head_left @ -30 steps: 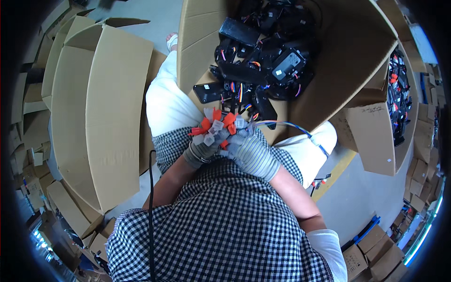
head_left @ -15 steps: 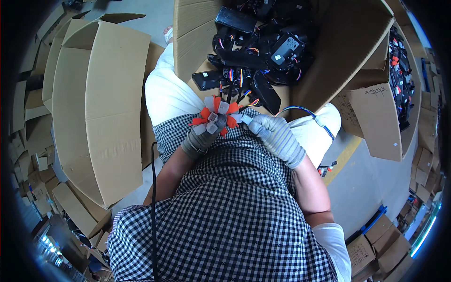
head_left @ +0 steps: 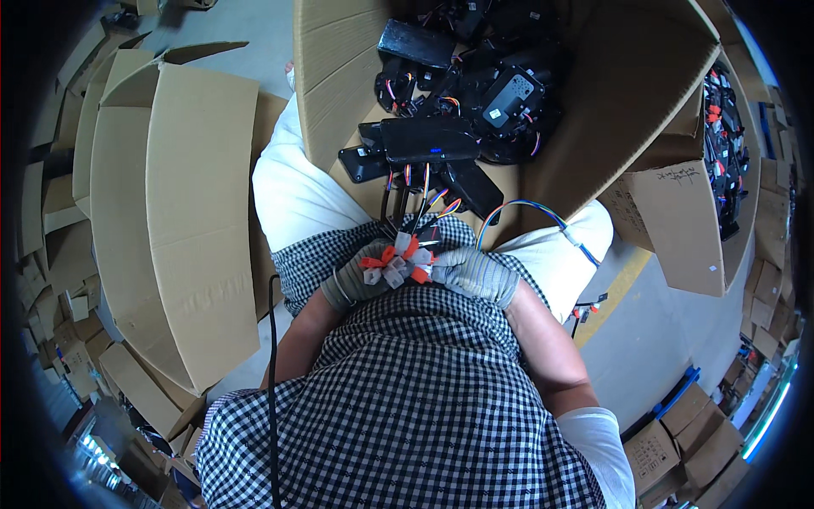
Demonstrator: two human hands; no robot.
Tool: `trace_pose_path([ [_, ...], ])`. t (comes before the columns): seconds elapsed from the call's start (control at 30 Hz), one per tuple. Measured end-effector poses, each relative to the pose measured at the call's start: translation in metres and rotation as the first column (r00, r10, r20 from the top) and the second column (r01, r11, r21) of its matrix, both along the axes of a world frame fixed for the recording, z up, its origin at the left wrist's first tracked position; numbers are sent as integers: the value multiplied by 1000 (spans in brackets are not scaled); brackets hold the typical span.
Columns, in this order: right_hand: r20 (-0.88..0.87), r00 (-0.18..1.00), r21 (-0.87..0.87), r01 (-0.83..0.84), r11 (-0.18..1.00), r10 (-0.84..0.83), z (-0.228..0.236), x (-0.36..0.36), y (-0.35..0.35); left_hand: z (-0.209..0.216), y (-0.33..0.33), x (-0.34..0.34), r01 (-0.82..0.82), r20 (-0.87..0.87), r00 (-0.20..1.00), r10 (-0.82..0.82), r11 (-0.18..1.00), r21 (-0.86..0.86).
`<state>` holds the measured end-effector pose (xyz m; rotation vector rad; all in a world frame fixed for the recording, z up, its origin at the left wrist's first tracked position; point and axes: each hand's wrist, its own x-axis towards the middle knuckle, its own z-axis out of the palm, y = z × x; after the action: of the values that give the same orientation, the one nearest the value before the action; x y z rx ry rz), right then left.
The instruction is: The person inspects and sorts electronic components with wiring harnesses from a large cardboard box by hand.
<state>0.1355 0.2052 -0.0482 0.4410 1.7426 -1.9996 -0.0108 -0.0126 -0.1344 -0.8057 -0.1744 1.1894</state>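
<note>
My left hand (head_left: 356,276), in a grey knit glove, is closed round a bunch of white and orange-red plug connectors (head_left: 395,265). Black-sleeved wires (head_left: 405,199) run from the bunch up toward black plastic devices in the box ahead. My right hand (head_left: 476,275), gloved alike, is closed at the bunch's right side, on the end of a multicoloured cable (head_left: 530,204). That cable arches from behind the fingers over my right thigh; its plug is hidden by the hand.
An open cardboard box (head_left: 627,110) between my legs holds several black devices (head_left: 432,140). To the left stand other open cartons (head_left: 199,229). A box at the right (head_left: 674,225) holds black parts with red connectors. A thin black cord (head_left: 272,382) hangs over my left side.
Both hands have come down nearer my lap, and the right hand has moved left against the bunch. One black device in the box now lies higher and tilted differently.
</note>
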Motion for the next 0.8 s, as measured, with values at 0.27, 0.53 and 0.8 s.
trace_pose_path([
  [0.27,355,926,-540,318,780,-132,-24,3,7,3,9,-9,197,728,685,0,963,-185],
  [0.53,182,982,-333,101,937,-41,-12,-1,9,14,20,-10,61,198,980,-10,965,-256],
  [0.8,-219,789,-483,424,766,-574,5,18,12,65,63,-24,-195,-986,-80,144,968,158],
])
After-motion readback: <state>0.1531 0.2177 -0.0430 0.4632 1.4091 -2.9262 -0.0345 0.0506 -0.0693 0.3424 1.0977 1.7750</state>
